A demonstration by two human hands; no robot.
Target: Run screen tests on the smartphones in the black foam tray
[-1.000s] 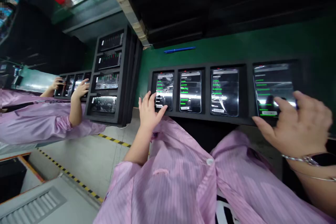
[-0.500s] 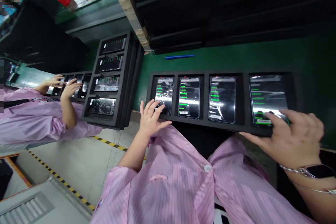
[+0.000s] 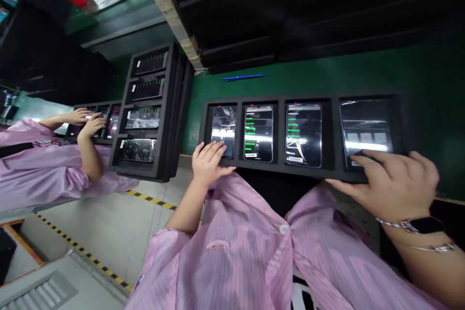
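Note:
A black foam tray point(image 3: 279, 99) on the green bench holds a row of several phones with lit screens. My left hand point(image 3: 209, 162) rests on the tray's near left corner, fingers stretched out, its fingertips on the lower edge of the leftmost phone point(image 3: 223, 131). My right hand point(image 3: 392, 184) lies over the near right corner, fingers spread, one fingertip pressing the bottom of the rightmost phone point(image 3: 365, 131). The two middle phones point(image 3: 281, 133) show green text lines. Neither hand holds anything.
A stack of black foam trays point(image 3: 150, 111) with more phones stands to the left. A blue pen point(image 3: 243, 77) lies on the green bench point(image 3: 363, 68) behind the tray. At far left another person's hands point(image 3: 85, 121) work on a similar tray. Dark shelving rises behind.
The leftmost and rightmost screens have lost their green text lists and show other displays. Both hands have slid slightly toward the phones' lower edges.

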